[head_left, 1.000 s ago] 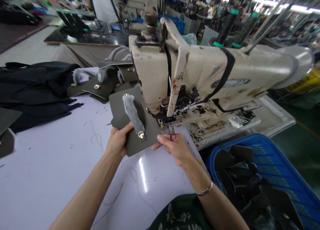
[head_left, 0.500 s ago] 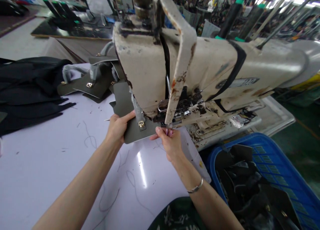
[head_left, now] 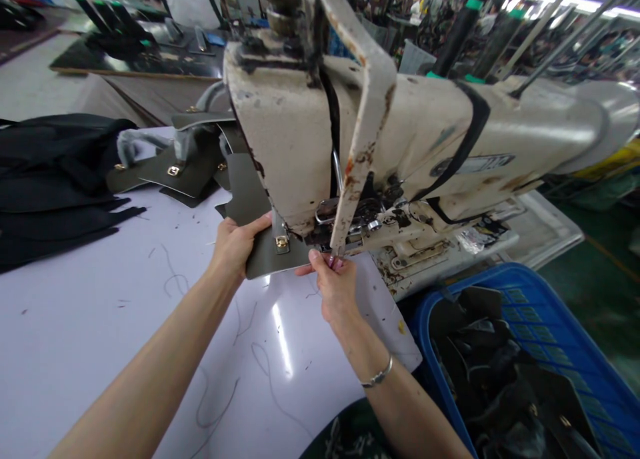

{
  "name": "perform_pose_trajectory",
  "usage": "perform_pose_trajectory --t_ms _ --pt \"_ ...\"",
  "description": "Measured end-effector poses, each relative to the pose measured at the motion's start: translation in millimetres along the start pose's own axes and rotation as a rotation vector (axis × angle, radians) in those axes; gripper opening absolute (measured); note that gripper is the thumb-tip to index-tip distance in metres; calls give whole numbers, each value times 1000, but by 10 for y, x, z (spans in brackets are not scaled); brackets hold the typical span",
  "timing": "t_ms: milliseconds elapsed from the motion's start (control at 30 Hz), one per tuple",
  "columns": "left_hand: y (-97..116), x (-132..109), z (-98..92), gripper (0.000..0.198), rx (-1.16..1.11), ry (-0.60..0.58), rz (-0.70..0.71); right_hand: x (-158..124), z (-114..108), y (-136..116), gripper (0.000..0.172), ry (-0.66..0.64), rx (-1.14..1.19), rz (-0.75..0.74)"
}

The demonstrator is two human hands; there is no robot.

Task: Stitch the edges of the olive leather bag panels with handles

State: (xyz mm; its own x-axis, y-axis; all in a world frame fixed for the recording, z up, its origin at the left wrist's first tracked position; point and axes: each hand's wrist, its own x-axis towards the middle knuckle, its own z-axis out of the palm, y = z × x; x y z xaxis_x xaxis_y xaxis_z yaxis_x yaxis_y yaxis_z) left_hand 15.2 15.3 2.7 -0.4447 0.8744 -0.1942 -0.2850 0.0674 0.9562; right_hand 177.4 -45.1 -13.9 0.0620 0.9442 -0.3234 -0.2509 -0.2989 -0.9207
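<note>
Left hand (head_left: pixel 234 247): fingers and thumb closed on the near edge of an olive leather bag panel (head_left: pixel 265 256), thumb on top, a firm grip. The panel stands tilted, its far part rising behind the sewing machine head and its near corner resting just beyond the hand.

Right hand (head_left: pixel 334 291): fingertips (head_left: pixel 333 263) bunched together just in front of the machine's needle area, with a small metal tip showing between them. The fingers hide whatever they pinch, so I cannot tell what it is. The thumb reaches left toward the panel's near edge, close to it.

A gold buckle (head_left: pixel 282 242) and a grey strap tab (head_left: pixel 279 222) sit on the panel, right against the front edge of the chipped cream industrial sewing machine head (head_left: pixel 295 126).

Left of the machine head: more olive panels with gold buckles (head_left: pixel 173 171) in a loose pile on the white work table (head_left: pixel 85 352), with black fabric pieces (head_left: pixel 55 169) further left. Stray thread scraps (head_left: pixel 215 406) lie on the table in front of the machine.

Right of the machine, below it: a blue plastic crate (head_left: pixel 500 332) holding dark bag pieces (head_left: pixel 480 352). A metal bracelet (head_left: pixel 377 378) circles the right wrist.
</note>
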Motion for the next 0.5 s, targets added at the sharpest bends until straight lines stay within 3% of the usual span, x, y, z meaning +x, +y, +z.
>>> perform_pose_trajectory --t_ms 267,500 --pt "-30 -5 -12 53 5 -15 18 -92 32 4 52 54 -9 -10" --pt "-75 42 -39 52 37 -11 21 -106 275 175 51 221 266 41"
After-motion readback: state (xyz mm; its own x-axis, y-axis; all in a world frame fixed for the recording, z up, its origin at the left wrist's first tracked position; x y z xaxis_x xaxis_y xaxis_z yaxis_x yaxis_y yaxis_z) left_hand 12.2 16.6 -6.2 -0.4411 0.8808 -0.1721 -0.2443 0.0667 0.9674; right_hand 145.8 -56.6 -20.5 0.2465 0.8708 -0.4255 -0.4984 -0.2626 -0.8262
